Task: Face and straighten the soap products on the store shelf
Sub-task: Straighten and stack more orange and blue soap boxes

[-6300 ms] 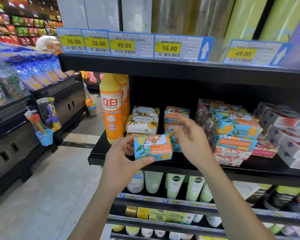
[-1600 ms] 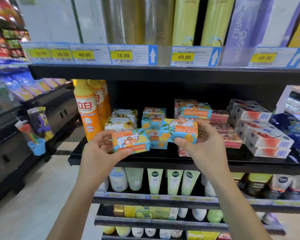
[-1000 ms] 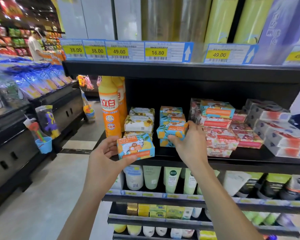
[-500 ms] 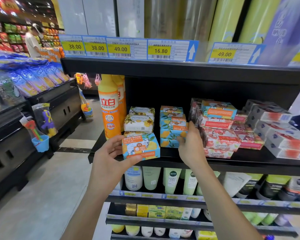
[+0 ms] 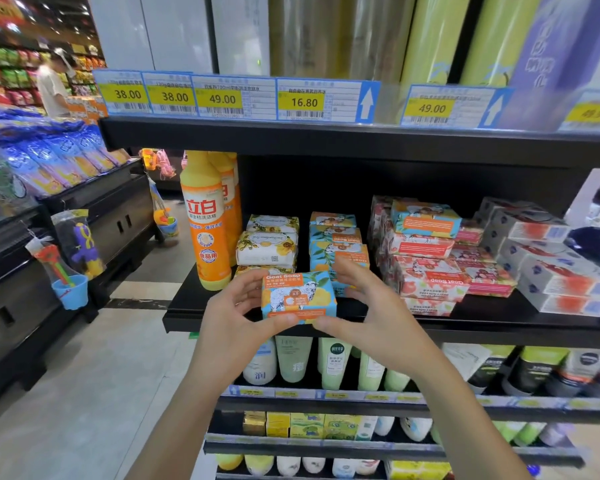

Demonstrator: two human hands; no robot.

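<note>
On the middle shelf [image 5: 465, 318], facing looks roughly half done. The pink soap stack [image 5: 426, 268] is ragged, its boxes are skewed, at least one label reads upside down, and a stray blue-orange box [image 5: 425, 220] sits on top. Still to fix. The grey boxes [image 5: 551, 271] at far right are stepped, not flush. The blue-yellow soap stack [image 5: 336, 244] is fairly square, though some labels look inverted. The white floral stack [image 5: 269, 244] beside the detergent bottle [image 5: 205, 237] looks fine.

The Goat Soap box [image 5: 298, 296] is off the shelf, held in the air just ahead of the front edge, in front of the blue-yellow and floral stacks, label upright toward the camera. It is not placed yet.

The left hand [image 5: 236, 327] and right hand [image 5: 368, 313] both pinch it, thumbs under the bottom edge, fingers curled behind the ends.

Versus 0.5 s ago: the right hand has left the blue-yellow stack and joined the left on the box. Versus 6.3 s ago: the box label has flipped from upside down to upright.
</note>
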